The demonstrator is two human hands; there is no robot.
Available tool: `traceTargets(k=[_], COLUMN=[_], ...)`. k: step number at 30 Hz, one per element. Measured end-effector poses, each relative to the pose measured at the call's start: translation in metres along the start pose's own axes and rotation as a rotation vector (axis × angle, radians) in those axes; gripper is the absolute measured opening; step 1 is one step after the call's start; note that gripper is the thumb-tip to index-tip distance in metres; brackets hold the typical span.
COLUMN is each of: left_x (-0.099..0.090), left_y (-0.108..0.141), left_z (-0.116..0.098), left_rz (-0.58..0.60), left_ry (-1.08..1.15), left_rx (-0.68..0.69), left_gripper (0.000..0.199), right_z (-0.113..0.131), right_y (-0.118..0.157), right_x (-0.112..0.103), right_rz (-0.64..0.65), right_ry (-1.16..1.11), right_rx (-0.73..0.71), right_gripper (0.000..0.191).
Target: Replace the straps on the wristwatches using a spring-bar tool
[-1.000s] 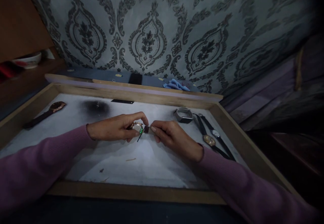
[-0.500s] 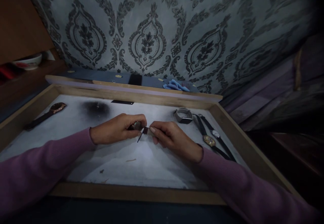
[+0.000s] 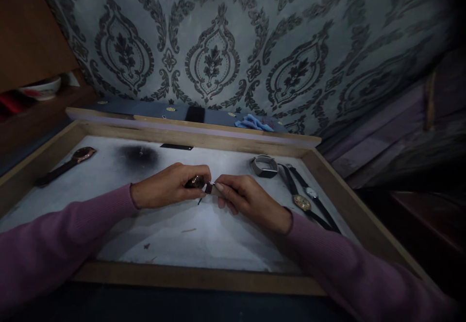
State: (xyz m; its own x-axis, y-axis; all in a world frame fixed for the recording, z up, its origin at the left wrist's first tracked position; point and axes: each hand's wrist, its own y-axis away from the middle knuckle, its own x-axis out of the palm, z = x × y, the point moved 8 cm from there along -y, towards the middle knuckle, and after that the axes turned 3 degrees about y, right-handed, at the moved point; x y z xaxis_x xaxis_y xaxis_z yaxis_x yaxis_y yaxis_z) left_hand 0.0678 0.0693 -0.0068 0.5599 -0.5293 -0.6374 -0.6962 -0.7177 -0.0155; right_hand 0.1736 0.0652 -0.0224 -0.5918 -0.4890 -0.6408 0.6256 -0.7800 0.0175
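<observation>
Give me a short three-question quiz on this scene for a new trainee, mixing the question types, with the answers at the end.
1. Multiple choice: what is in the grip of the left hand?
A. the blue cloth
B. a round watch
C. the white bowl

2. True or false: the grey band is nearer the right hand than the left.

3. Count: how many dark-strapped watches lie by the right wall of the wooden tray?

Key:
1. B.
2. True.
3. Two, one with a gold face and one with a white face.
</observation>
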Motion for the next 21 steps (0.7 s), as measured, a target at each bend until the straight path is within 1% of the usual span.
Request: traceTargets(k=[3, 4, 7, 9, 12, 15, 17, 21], left_x=[0.000, -0.001, -0.002, 0.001, 0.004, 0.005, 0.006, 0.010], left_y=[0.000, 0.000, 0.001, 0.002, 0.005, 0.006, 0.006, 0.006], left_z=[0.000, 0.000, 0.007, 0.013, 0.019, 0.017, 0.017, 0.018], left_rz=[0.003, -0.002, 0.002, 0.039, 0.103, 0.143, 0.168, 0.212], left_ry=[0.017, 0.028, 0.065, 0.108, 0.192, 0.234, 0.261, 0.327], left_rx=[0.003, 0.004, -0.047, -0.119, -0.191, -0.176, -0.168, -0.199], left_gripper=[0.005, 0.008, 0.027, 0.034, 0.022, 0.014, 0.015, 0.018], right_z=[-0.001, -0.001, -0.003, -0.002, -0.001, -0.001, -0.003, -0.004], right_y=[0.000, 0.000, 0.001, 0.001, 0.000, 0.001, 0.001, 0.001], right_x=[0.000, 0.000, -0.004, -0.007, -0.011, -0.013, -0.014, -0.016], right_rz=[-0.003, -0.009, -0.032, -0.048, -0.065, -0.082, -0.101, -0.133], right_ry=[-0.012, -0.015, -0.047, -0.083, -0.142, -0.201, -0.224, -0.214], right_rx=[-0.001, 0.001, 0.012, 0.014, 0.009, 0.001, -0.004, -0.023], right_gripper=[0.031, 0.031, 0.031, 0.032, 0.032, 0.025, 0.022, 0.025])
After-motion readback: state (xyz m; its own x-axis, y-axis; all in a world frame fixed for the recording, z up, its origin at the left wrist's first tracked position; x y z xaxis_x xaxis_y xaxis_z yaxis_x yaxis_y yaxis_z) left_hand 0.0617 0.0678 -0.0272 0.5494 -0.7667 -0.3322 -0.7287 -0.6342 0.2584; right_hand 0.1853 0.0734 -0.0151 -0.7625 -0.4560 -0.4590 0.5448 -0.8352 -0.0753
